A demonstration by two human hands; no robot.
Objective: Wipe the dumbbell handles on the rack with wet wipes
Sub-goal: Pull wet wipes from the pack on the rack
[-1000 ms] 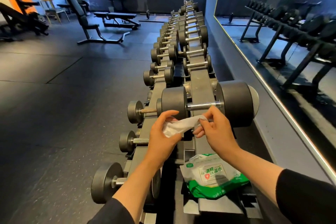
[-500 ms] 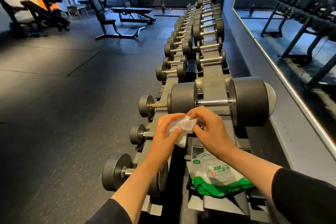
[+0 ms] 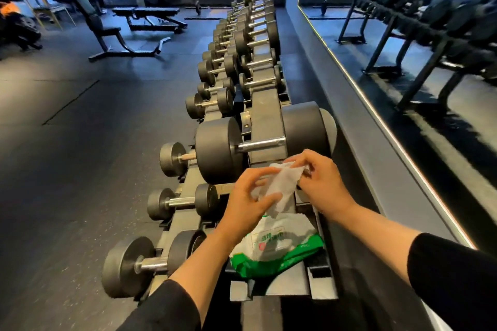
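Both hands now spread the wet wipe [image 3: 282,187] wider than half a second ago: left hand [image 3: 248,201] pinches its lower edge, right hand [image 3: 321,183] its upper corner. It hangs above the wipes packet [image 3: 277,252], at 6 o'clock from the large dumbbell's handle [image 3: 261,144] on the rack [image 3: 265,110].

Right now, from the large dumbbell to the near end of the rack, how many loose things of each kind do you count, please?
Large dumbbell: 1
Small dumbbells: 3
Wet wipe: 1
Pack of wipes: 1
Total: 6
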